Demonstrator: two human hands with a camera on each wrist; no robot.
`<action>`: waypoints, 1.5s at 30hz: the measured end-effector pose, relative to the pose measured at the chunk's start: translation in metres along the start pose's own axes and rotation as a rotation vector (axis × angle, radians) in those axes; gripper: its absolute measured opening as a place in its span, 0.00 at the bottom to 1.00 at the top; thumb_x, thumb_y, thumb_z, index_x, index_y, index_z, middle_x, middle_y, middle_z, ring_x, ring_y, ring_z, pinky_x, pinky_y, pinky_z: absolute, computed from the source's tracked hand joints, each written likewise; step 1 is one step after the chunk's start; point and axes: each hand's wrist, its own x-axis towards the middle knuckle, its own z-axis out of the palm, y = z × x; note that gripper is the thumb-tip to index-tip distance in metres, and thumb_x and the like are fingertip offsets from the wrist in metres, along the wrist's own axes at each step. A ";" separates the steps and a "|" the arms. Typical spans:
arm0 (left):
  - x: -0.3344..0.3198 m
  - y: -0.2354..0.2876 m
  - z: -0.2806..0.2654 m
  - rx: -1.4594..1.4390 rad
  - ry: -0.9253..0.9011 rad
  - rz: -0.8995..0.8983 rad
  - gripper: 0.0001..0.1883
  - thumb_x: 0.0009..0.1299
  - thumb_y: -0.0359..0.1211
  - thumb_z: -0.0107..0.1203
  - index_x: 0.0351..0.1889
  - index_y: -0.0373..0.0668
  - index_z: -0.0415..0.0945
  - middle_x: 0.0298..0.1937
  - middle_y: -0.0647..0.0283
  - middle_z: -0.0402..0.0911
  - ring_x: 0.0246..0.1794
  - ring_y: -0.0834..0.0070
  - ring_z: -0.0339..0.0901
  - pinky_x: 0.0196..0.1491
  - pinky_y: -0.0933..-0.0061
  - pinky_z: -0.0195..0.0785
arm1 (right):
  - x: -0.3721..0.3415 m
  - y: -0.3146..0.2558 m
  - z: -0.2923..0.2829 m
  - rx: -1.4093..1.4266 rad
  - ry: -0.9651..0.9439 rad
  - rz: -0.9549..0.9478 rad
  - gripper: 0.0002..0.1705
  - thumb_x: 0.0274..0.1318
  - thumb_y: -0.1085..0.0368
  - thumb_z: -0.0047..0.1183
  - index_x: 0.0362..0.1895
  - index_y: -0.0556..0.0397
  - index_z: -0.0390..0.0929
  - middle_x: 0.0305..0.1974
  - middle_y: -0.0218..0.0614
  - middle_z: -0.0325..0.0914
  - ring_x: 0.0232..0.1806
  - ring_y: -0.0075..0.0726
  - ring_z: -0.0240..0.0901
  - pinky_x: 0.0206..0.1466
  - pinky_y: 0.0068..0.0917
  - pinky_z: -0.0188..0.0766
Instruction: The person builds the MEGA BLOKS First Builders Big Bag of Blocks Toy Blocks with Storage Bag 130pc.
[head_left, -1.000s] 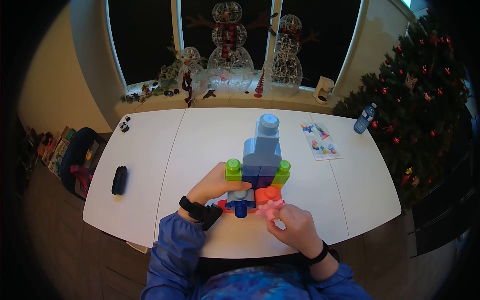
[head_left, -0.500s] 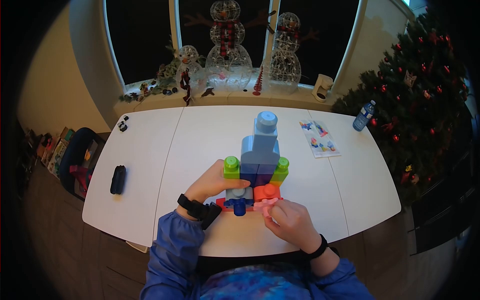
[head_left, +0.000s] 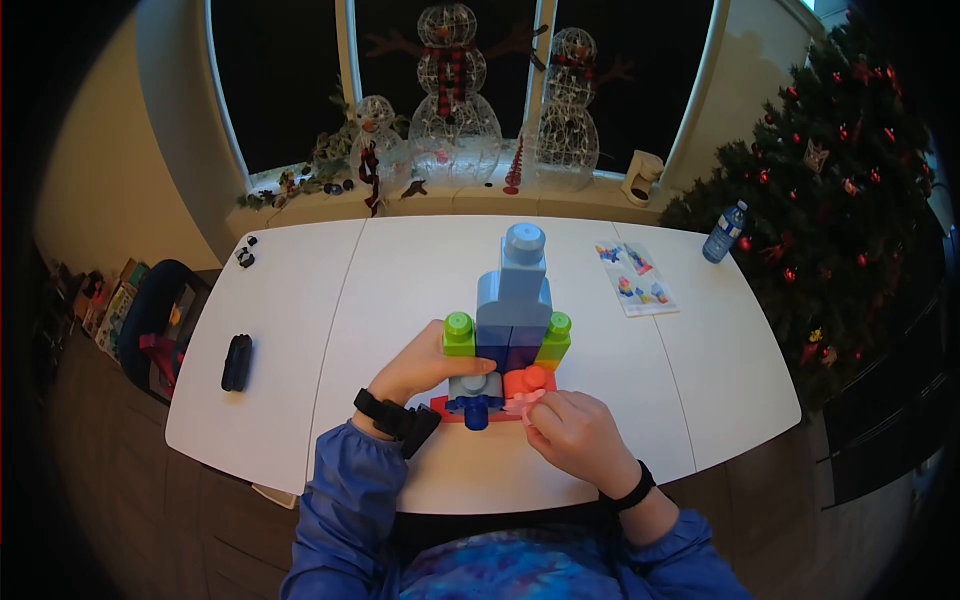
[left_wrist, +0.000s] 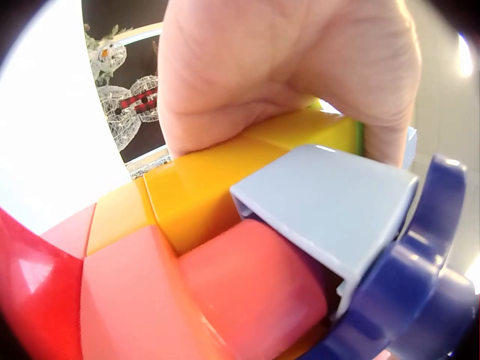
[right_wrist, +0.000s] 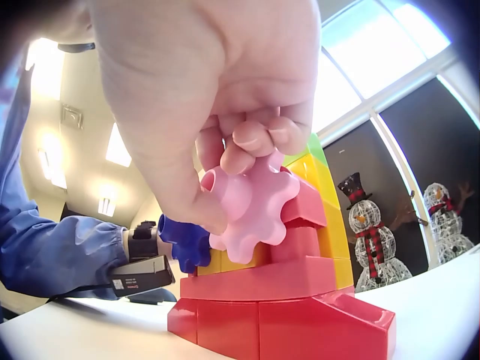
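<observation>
A tower of large blocks stands on the table, light blue blocks [head_left: 522, 285] at its top and red ones [right_wrist: 247, 326] at its base. My left hand [head_left: 415, 362] grips the tower's left side, thumb across the front, above a grey block [left_wrist: 326, 199] that carries a dark blue gear [head_left: 474, 408]. With curled fingers and thumb, my right hand [head_left: 583, 440] pinches a pink gear [right_wrist: 255, 206] at the front right, against or just before the coral block [head_left: 530, 380]; whether they touch is unclear. The left hand's fingertips are hidden behind the tower.
On the white table [head_left: 400, 250] lie a black case [head_left: 237, 363] at left, small dark items [head_left: 246, 252] at the back left and a printed sheet [head_left: 637, 279] at the back right. A water bottle [head_left: 724, 232] stands near the right rear edge.
My right hand has moved the pink gear slightly left, closer to the coral block, and the gear's face has turned. The left hand keeps its grip on the tower.
</observation>
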 end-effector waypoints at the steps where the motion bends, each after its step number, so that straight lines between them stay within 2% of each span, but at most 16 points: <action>1: 0.001 0.000 -0.002 0.028 -0.014 -0.012 0.17 0.65 0.31 0.72 0.50 0.34 0.84 0.42 0.66 0.87 0.41 0.78 0.79 0.48 0.73 0.74 | -0.002 0.001 0.001 -0.008 -0.009 0.002 0.09 0.52 0.72 0.64 0.33 0.51 0.75 0.30 0.33 0.75 0.30 0.39 0.78 0.34 0.34 0.78; 3: 0.002 -0.004 -0.007 0.082 -0.044 -0.038 0.22 0.66 0.30 0.71 0.58 0.34 0.81 0.48 0.64 0.87 0.47 0.77 0.79 0.52 0.73 0.74 | -0.004 0.004 -0.001 0.029 -0.014 0.012 0.12 0.51 0.69 0.68 0.34 0.51 0.75 0.31 0.32 0.76 0.31 0.39 0.79 0.33 0.33 0.78; 5: 0.000 -0.012 -0.013 -0.023 -0.060 0.006 0.37 0.65 0.31 0.73 0.71 0.36 0.69 0.61 0.58 0.81 0.59 0.72 0.77 0.61 0.67 0.73 | -0.004 0.009 -0.008 0.119 -0.006 0.025 0.15 0.49 0.65 0.73 0.34 0.51 0.76 0.31 0.32 0.77 0.31 0.38 0.80 0.33 0.33 0.78; 8: -0.020 -0.005 -0.020 -0.014 -0.049 0.043 0.59 0.61 0.35 0.77 0.84 0.43 0.46 0.76 0.51 0.67 0.75 0.61 0.67 0.71 0.55 0.67 | -0.006 0.015 -0.026 0.288 0.011 0.333 0.30 0.45 0.56 0.81 0.48 0.51 0.79 0.40 0.39 0.81 0.40 0.42 0.83 0.41 0.35 0.80; 9: -0.030 0.003 -0.019 0.016 -0.040 0.049 0.66 0.59 0.37 0.79 0.87 0.45 0.38 0.81 0.49 0.61 0.80 0.57 0.63 0.74 0.50 0.65 | -0.004 0.021 -0.030 0.319 0.018 0.341 0.37 0.44 0.55 0.82 0.55 0.52 0.76 0.46 0.43 0.81 0.45 0.45 0.83 0.46 0.36 0.80; 11: -0.050 0.014 -0.009 0.249 0.004 0.007 0.72 0.55 0.40 0.83 0.88 0.48 0.34 0.83 0.48 0.57 0.81 0.50 0.60 0.74 0.43 0.64 | 0.001 0.033 -0.037 0.383 0.030 0.363 0.52 0.43 0.52 0.83 0.70 0.53 0.70 0.57 0.51 0.80 0.56 0.51 0.82 0.56 0.39 0.81; 13: -0.064 0.015 0.004 0.424 0.057 -0.013 0.77 0.52 0.43 0.86 0.88 0.50 0.32 0.84 0.46 0.54 0.81 0.44 0.60 0.73 0.39 0.64 | 0.000 0.047 -0.032 0.404 -0.089 0.335 0.63 0.44 0.52 0.83 0.79 0.53 0.56 0.66 0.56 0.73 0.65 0.57 0.76 0.64 0.42 0.77; 14: -0.066 0.014 0.009 0.410 0.068 -0.015 0.76 0.52 0.43 0.85 0.88 0.50 0.32 0.84 0.46 0.54 0.81 0.45 0.61 0.72 0.40 0.65 | 0.000 0.051 -0.028 0.416 -0.149 0.320 0.69 0.45 0.52 0.82 0.83 0.53 0.50 0.71 0.59 0.70 0.70 0.60 0.73 0.69 0.44 0.75; 17: -0.069 0.012 0.014 0.380 0.088 -0.006 0.75 0.53 0.41 0.85 0.88 0.49 0.32 0.84 0.47 0.56 0.80 0.45 0.63 0.70 0.42 0.69 | 0.009 0.055 -0.026 0.494 -0.265 0.372 0.72 0.47 0.54 0.81 0.85 0.57 0.42 0.73 0.59 0.68 0.71 0.63 0.71 0.72 0.46 0.73; 20: -0.064 0.010 0.011 0.369 0.073 0.023 0.73 0.56 0.39 0.83 0.88 0.48 0.33 0.83 0.47 0.57 0.78 0.45 0.66 0.66 0.47 0.73 | 0.014 0.060 -0.021 0.598 -0.285 0.385 0.70 0.50 0.55 0.79 0.85 0.58 0.40 0.73 0.60 0.68 0.70 0.62 0.73 0.72 0.47 0.73; 25: -0.037 0.015 -0.001 0.436 0.056 -0.001 0.70 0.59 0.37 0.81 0.88 0.48 0.32 0.81 0.47 0.62 0.76 0.46 0.70 0.63 0.52 0.75 | 0.032 0.075 -0.016 0.565 -0.313 0.375 0.68 0.55 0.56 0.76 0.85 0.56 0.39 0.70 0.59 0.71 0.69 0.63 0.74 0.73 0.47 0.72; 28: -0.017 0.013 -0.009 0.451 0.076 -0.003 0.71 0.59 0.37 0.81 0.88 0.49 0.32 0.80 0.47 0.64 0.76 0.46 0.70 0.62 0.51 0.75 | 0.043 0.093 -0.009 0.559 -0.311 0.355 0.67 0.56 0.56 0.75 0.86 0.55 0.38 0.69 0.59 0.73 0.68 0.63 0.74 0.73 0.47 0.72; 35: 0.022 -0.003 -0.028 0.347 0.061 0.075 0.69 0.59 0.32 0.81 0.88 0.51 0.34 0.80 0.47 0.64 0.77 0.47 0.68 0.71 0.48 0.71 | 0.066 0.122 0.001 0.579 -0.366 0.425 0.66 0.56 0.53 0.75 0.86 0.51 0.41 0.71 0.54 0.73 0.68 0.59 0.75 0.72 0.46 0.72; 38: 0.029 -0.007 -0.031 0.373 0.077 0.052 0.68 0.59 0.28 0.79 0.88 0.56 0.34 0.79 0.50 0.64 0.76 0.47 0.68 0.67 0.46 0.75 | 0.070 0.126 0.004 0.608 -0.356 0.437 0.67 0.55 0.52 0.76 0.86 0.50 0.41 0.73 0.50 0.71 0.70 0.56 0.74 0.73 0.48 0.72; 41: 0.034 -0.010 -0.036 0.373 0.069 0.067 0.68 0.59 0.28 0.79 0.88 0.56 0.35 0.80 0.49 0.63 0.77 0.48 0.68 0.69 0.45 0.73 | 0.071 0.125 0.003 0.626 -0.371 0.501 0.67 0.55 0.53 0.76 0.86 0.49 0.41 0.75 0.46 0.69 0.71 0.53 0.73 0.73 0.49 0.71; 45: 0.030 -0.005 -0.034 0.305 0.068 -0.041 0.70 0.58 0.35 0.82 0.88 0.55 0.35 0.82 0.46 0.61 0.79 0.45 0.66 0.74 0.42 0.66 | 0.070 0.125 0.004 0.639 -0.394 0.530 0.67 0.56 0.51 0.75 0.87 0.50 0.39 0.77 0.48 0.66 0.73 0.54 0.70 0.74 0.48 0.69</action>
